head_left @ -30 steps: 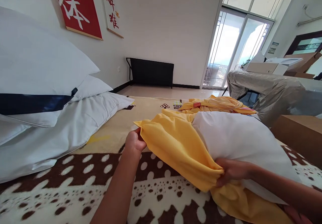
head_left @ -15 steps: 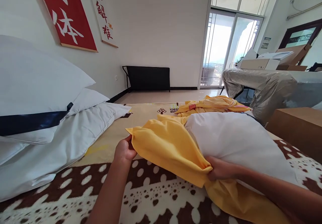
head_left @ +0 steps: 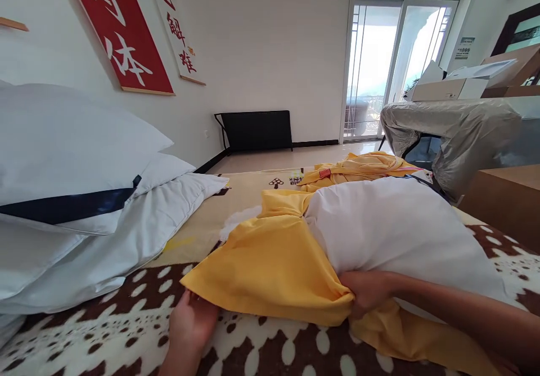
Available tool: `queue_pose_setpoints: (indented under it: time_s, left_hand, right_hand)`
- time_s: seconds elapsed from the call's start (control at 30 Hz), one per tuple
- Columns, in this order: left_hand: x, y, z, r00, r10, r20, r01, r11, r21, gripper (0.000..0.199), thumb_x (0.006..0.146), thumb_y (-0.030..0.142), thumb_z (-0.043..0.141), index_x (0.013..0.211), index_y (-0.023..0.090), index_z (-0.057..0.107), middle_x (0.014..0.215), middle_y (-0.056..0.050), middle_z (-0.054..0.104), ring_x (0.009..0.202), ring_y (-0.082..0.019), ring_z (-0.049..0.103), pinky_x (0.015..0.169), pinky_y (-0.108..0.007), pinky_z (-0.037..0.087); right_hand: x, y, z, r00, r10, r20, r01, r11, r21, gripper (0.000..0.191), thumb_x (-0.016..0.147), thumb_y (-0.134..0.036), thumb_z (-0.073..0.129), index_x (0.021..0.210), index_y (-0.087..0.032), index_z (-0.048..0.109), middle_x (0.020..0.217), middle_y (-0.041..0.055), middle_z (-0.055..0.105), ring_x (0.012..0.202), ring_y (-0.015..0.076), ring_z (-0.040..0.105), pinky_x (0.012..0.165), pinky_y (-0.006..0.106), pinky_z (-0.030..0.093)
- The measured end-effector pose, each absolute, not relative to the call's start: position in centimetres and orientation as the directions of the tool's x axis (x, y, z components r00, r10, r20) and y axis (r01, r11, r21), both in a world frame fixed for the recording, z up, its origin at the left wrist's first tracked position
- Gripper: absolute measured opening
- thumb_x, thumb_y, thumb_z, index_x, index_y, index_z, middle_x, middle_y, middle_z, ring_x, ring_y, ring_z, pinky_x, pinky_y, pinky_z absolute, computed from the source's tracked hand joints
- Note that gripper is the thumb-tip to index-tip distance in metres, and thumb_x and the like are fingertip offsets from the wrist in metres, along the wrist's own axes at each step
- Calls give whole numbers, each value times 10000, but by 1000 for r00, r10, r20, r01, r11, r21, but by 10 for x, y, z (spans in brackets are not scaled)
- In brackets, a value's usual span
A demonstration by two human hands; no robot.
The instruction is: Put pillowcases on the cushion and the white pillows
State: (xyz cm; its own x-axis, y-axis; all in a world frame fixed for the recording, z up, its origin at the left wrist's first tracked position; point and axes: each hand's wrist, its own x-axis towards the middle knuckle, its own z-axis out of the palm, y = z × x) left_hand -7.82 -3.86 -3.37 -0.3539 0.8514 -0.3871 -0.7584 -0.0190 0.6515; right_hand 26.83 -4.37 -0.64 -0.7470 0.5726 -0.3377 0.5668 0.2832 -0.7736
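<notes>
A yellow pillowcase (head_left: 270, 263) lies partly drawn over one end of a white pillow (head_left: 392, 224) on the patterned blanket. My left hand (head_left: 192, 319) is closed at the case's near left corner, its fingers partly hidden beneath the cloth. Gripping the bunched edge of the case is my right hand (head_left: 367, 292), pressed against the near side of the pillow. More yellow cloth trails under my right forearm. The pillow's bare white part extends to the right.
White pillows (head_left: 76, 139) with a dark band are piled at the left. Behind the pillow lies a crumpled heap of yellow fabric (head_left: 363, 168). A cardboard box (head_left: 506, 201) and a plastic-covered piece of furniture (head_left: 455, 120) stand at the right. The blanket (head_left: 253, 348) spreads underneath.
My left hand has moved down and to the left, drawing the pillowcase corner with it, so the yellow cloth lies flatter and wider. My right hand keeps its grip. The view has shifted slightly.
</notes>
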Motion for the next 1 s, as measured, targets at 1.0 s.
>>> queue_pose_setpoints:
  time_s: [1.0]
  left_hand:
    - [-56, -42, -46, -389, 837, -385, -509, 153, 847, 474, 835, 170, 628, 1300, 215, 544, 1203, -91, 651, 871, -212, 701, 809, -346, 593]
  right_hand:
    - [353, -56, 42, -356, 884, -303, 165, -259, -952, 350, 750, -420, 712, 1000, -182, 655, 1078, 43, 652, 1021, 198, 594, 808, 255, 480]
